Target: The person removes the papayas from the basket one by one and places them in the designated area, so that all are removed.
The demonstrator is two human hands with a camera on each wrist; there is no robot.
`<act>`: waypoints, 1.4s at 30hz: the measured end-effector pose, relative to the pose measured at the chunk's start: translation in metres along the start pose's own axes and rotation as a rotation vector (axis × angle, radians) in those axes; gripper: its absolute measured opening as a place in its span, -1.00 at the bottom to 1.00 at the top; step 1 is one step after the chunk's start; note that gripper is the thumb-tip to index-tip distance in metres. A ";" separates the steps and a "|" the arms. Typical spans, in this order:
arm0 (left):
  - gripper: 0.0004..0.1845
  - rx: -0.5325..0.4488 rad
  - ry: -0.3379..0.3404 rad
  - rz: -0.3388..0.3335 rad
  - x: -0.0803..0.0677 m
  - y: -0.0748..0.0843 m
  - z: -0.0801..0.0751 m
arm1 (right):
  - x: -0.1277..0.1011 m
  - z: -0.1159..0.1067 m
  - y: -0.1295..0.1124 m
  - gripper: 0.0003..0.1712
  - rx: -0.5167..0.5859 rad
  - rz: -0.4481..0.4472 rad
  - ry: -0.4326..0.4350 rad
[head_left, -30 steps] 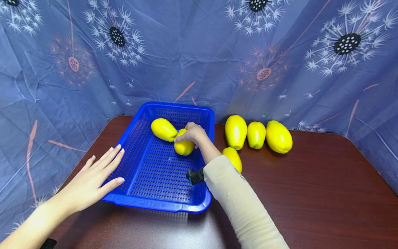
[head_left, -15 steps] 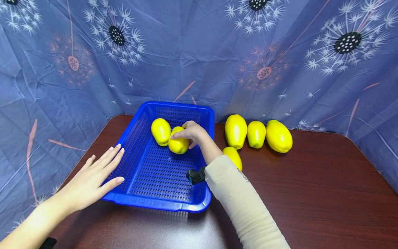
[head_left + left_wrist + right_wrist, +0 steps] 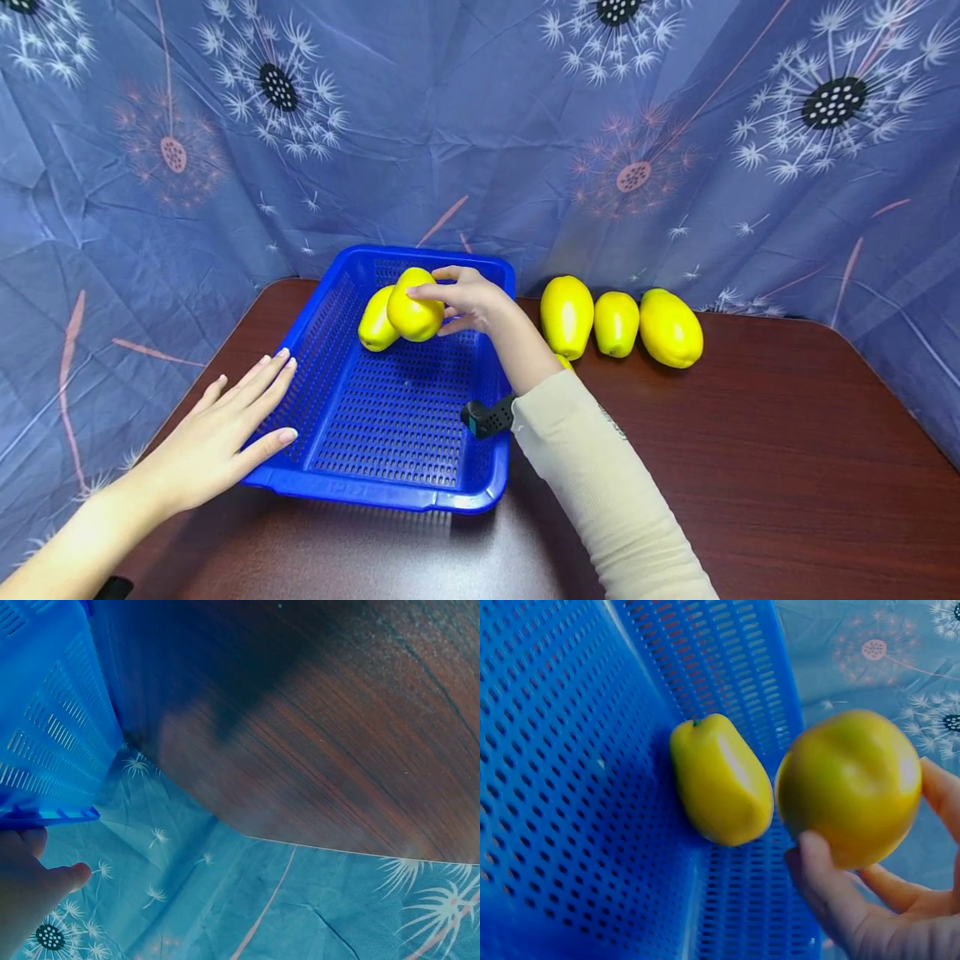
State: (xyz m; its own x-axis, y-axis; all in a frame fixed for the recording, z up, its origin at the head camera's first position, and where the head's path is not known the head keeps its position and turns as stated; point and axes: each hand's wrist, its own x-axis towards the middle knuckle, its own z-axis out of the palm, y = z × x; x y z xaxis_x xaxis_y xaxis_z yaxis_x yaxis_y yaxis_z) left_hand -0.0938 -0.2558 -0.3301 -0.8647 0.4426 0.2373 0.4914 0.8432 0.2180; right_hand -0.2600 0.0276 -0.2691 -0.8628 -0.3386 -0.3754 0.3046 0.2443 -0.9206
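1. R hand (image 3: 468, 300): fingers + thumb curled round a yellow fruit (image 3: 414, 304), holding it up above the far end of the blue basket (image 3: 375, 492). Wrist view confirms: fruit clear of the mesh floor, thumb on the near side, fingers behind.
2. 2nd yellow fruit (image 3: 372, 321) lies inside the basket at the far-left corner, on its side; in head view it sits just behind/beside the held one. Can't tell if they touch; wrist view shows a gap.
3. L hand (image 3: 225, 429): flat, fingers straight and together, resting against the basket's near-left wall/rim. Grips nothing. L wrist cam shows only the basket wall, table edge, thumb.
4. Basket sits on the dark brown table (image 3: 750, 467), left of centre.
5. Three more yellow fruits in a row on the table, R of the basket, near the backdrop: (image 3: 567, 317), (image 3: 616, 323), (image 3: 671, 328). A fourth (image 3: 562, 361) mostly hidden behind the R forearm.
6. Beige sleeve (image 3: 600, 492) on R arm; black wrist cam (image 3: 487, 417) strapped at the cuff.
7. Blue dandelion-print cloth (image 3: 480, 125) behind and at the sides.
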 end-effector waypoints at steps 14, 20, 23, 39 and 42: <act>-0.24 0.003 -0.001 -0.002 -0.001 -0.001 0.000 | -0.024 -0.017 -0.020 -0.27 0.135 -0.066 -0.043; -0.24 0.000 -0.008 -0.010 -0.002 0.000 0.000 | -0.032 -0.024 -0.020 -0.26 0.155 -0.099 -0.066; -0.24 -0.002 -0.011 -0.013 -0.003 0.000 0.000 | -0.037 -0.028 -0.021 -0.28 0.148 -0.114 -0.075; -0.24 -0.007 -0.007 -0.019 -0.001 0.001 0.000 | -0.056 -0.051 -0.018 -0.30 0.157 -0.161 -0.116; -0.24 -0.004 0.004 -0.011 -0.001 0.000 0.000 | -0.062 -0.055 -0.017 -0.30 0.144 -0.162 -0.113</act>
State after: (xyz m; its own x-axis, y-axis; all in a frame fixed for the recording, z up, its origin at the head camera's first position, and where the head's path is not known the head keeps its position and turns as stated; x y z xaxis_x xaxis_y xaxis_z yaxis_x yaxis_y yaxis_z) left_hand -0.0931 -0.2560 -0.3302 -0.8696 0.4324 0.2386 0.4825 0.8468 0.2239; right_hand -0.2341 0.0947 -0.2242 -0.8567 -0.4646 -0.2241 0.2278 0.0490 -0.9725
